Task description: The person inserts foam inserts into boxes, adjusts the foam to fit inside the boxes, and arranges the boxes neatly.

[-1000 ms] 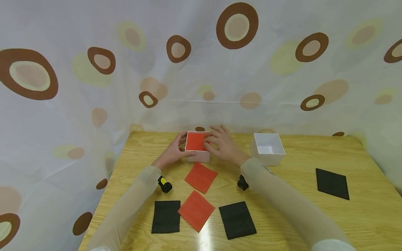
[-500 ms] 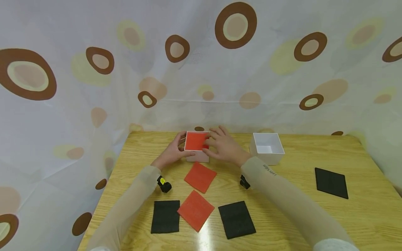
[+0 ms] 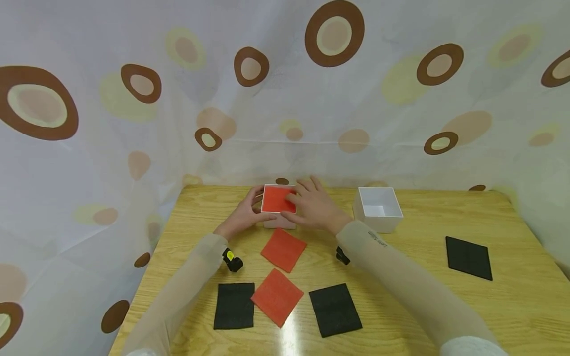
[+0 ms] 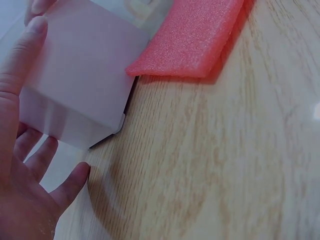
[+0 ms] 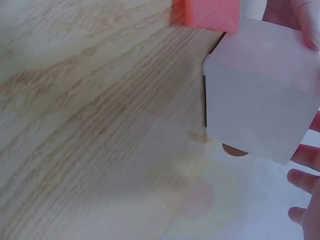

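A white square box stands near the table's back edge, with a red foam square lying in its opening. My left hand grips the box from the left, thumb along the front wall and fingers round the side; the left wrist view shows that thumb over the white wall. From the right, my right hand reaches over the rim, its fingertips at the red foam and its thumb by the front edge. In the right wrist view, several of its fingers are spread beside the box wall.
A second white box stands to the right. Two more red foam squares, a nearer one and a farther one, lie in front. Black squares lie at front left, front middle and far right. A patterned curtain hangs behind.
My right hand has shifted slightly left over the box, its thumb now lower along the front edge. The left hand keeps its grip, and the box has stayed in place.
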### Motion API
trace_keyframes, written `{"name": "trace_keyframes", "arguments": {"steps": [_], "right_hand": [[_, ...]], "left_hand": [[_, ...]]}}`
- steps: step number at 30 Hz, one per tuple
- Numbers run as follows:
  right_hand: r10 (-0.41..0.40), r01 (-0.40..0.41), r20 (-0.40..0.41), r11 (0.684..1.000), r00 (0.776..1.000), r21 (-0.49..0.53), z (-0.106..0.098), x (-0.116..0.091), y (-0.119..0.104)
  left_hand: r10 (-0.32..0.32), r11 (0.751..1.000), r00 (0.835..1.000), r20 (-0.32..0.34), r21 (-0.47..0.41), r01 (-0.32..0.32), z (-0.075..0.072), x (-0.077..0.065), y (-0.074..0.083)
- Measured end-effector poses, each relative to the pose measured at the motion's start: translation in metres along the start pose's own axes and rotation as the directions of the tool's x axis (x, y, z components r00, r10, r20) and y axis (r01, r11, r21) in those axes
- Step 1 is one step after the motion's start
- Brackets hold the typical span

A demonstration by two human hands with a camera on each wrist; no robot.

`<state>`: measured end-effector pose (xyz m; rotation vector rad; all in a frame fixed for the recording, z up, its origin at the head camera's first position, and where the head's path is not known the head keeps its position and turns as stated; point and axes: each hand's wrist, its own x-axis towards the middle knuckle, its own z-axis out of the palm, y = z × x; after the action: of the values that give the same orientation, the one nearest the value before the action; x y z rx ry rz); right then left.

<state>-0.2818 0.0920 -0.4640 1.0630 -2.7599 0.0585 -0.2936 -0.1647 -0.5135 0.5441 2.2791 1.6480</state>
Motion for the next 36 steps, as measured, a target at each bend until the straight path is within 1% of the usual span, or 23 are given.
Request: {"name": "trace_keyframes", "arguments": {"steps": [5, 9, 11, 16, 21, 27, 33, 36], "right_hand": [[0.01, -0.01, 0.028, 1.0, 1.0, -0.024, 0.001, 0.004, -0.003], [0.006, -0.004, 0.065, 0.999, 0.998, -0.033, 0.0, 0.005, -0.007], [-0.008, 0.009, 0.092, 1.0, 0.996, -0.013, -0.001, 0.006, -0.011], [-0.04, 0.028, 0.159, 0.997, 0.986, 0.077, -0.001, 0.012, -0.02], [-0.028, 0.008, 0.17, 0.993, 0.985, 0.116, 0.003, 0.021, -0.023], [-0.007, -0.015, 0.164, 0.991, 0.986, 0.135, 0.005, 0.023, -0.022], [-0.012, -0.011, 0.161, 0.991, 0.987, 0.137, 0.005, 0.024, -0.023], [-0.036, 0.016, 0.125, 0.987, 0.991, 0.161, 0.004, 0.02, -0.022]], "left_hand": [[0.006, 1.0, 1.0, -0.001, 0.006, -0.006, 0.0, 0.0, 0.001], [0.002, 1.0, 1.0, -0.002, 0.006, -0.002, 0.001, 0.0, 0.002], [0.0, 1.0, 1.0, 0.001, 0.006, 0.0, 0.001, 0.0, 0.003], [0.004, 1.0, 1.0, 0.0, 0.013, -0.004, 0.001, -0.002, 0.003], [0.022, 0.999, 1.0, 0.006, 0.027, -0.022, -0.001, -0.001, 0.002], [0.026, 0.999, 1.0, 0.01, 0.039, -0.027, -0.001, -0.001, 0.002], [0.02, 0.999, 1.0, 0.012, 0.034, -0.021, -0.001, -0.001, 0.003], [0.013, 0.999, 1.0, 0.013, 0.032, -0.013, -0.001, -0.001, 0.002]]}}
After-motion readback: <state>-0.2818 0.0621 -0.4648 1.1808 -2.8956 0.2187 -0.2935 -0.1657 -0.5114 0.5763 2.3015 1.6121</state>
